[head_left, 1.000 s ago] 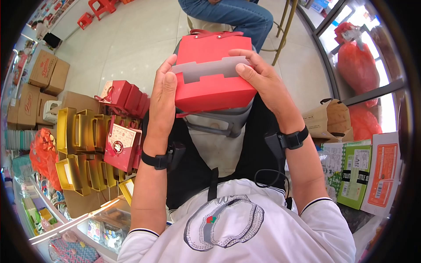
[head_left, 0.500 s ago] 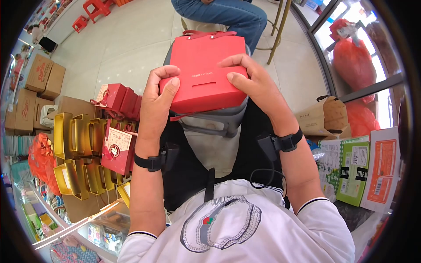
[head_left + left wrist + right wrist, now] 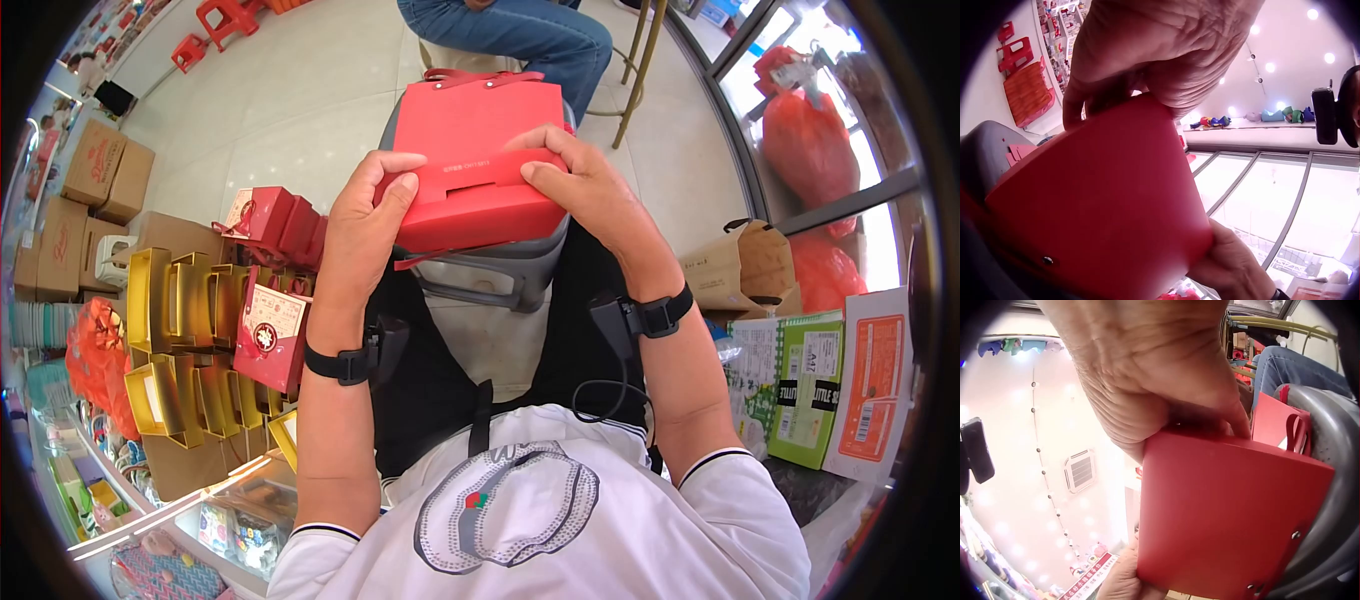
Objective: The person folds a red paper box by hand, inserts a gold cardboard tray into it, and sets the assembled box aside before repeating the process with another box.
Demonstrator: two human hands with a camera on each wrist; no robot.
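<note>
Brown paper bag (image 3: 738, 268), red stools (image 3: 226, 14)

White shirt (image 3: 560, 520), dark-edged sleeves (image 3: 325, 545), grey looped print (image 3: 467, 525); black trousers (image 3: 430, 392), wristbands (image 3: 335, 367), cable (image 3: 600, 421).

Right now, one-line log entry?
left grip: holds red rectangular cardboard box | right grip: holds same box | slotted red flap: folded over

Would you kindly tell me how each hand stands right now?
Left hand: holding the red box at its left.
Right hand: holding it at its right.
</note>
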